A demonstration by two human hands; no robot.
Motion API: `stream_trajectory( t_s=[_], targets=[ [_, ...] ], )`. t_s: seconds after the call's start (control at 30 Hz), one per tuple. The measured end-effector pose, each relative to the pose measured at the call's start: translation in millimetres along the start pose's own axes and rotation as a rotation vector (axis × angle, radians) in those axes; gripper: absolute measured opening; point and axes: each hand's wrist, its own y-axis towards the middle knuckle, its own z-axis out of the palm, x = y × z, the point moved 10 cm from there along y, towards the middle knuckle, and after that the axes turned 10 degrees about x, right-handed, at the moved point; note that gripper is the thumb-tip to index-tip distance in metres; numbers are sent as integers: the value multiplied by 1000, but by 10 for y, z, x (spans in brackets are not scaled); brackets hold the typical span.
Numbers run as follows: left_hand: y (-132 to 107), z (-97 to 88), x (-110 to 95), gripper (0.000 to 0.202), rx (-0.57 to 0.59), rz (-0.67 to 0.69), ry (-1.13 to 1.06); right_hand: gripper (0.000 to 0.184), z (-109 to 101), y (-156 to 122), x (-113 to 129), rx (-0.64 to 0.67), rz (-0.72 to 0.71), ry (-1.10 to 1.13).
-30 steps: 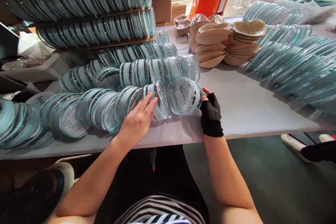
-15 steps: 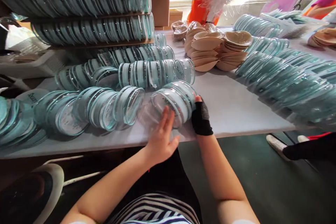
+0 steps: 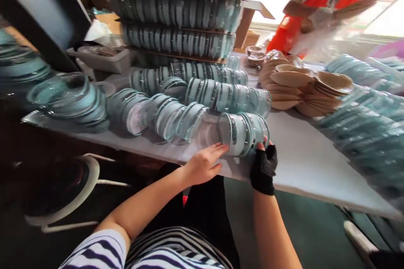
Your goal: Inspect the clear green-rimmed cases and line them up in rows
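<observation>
A short stack of round clear plastic cases with teal rims (image 3: 243,133) lies on its side at the near edge of the white table (image 3: 303,155). My bare left hand (image 3: 203,164) presses its fingers against the stack's left end. On the right end sits my right hand (image 3: 264,166) in a black fingerless glove, fingers closed against it. Both hands hold the stack between them. A longer row of the same cases (image 3: 164,115) lies just left of it, with a gap between.
More rows of cases (image 3: 221,92) lie behind, and tiers of them (image 3: 176,40) stand on cardboard shelves at the back. Beige cup-shaped pads (image 3: 299,86) are piled at centre right. Cases (image 3: 362,126) cover the right side. A person in orange (image 3: 303,12) stands beyond. A stool (image 3: 63,189) stands at lower left.
My head has turned left and tilted, so the scene has shifted. My left hand has closed in on the stack's left end; the stack is now squeezed upright between both hands.
</observation>
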Motion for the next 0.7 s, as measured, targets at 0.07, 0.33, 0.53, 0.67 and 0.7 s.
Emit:
stream_trajectory(
  t_s=[0.07,0.33,0.53,0.67,0.7],
  targets=[
    [-287,-497,211,45,-144,-10,126,53,91,6,32,54,-8,-90],
    [-1636,-2738,1363,41,-696,-570,579,50,511,26,109,240,-32,-222],
    [-739,-1854,983,62,-94,-257,651,67,817,199,229,323,-106,6],
    [-218,-1277,772,93,204,-202,693,63,1039,351,317,466,-148,68],
    [-130,-1230,769,93,235,-226,715,60,1073,379,308,497,-138,84]
  ],
)
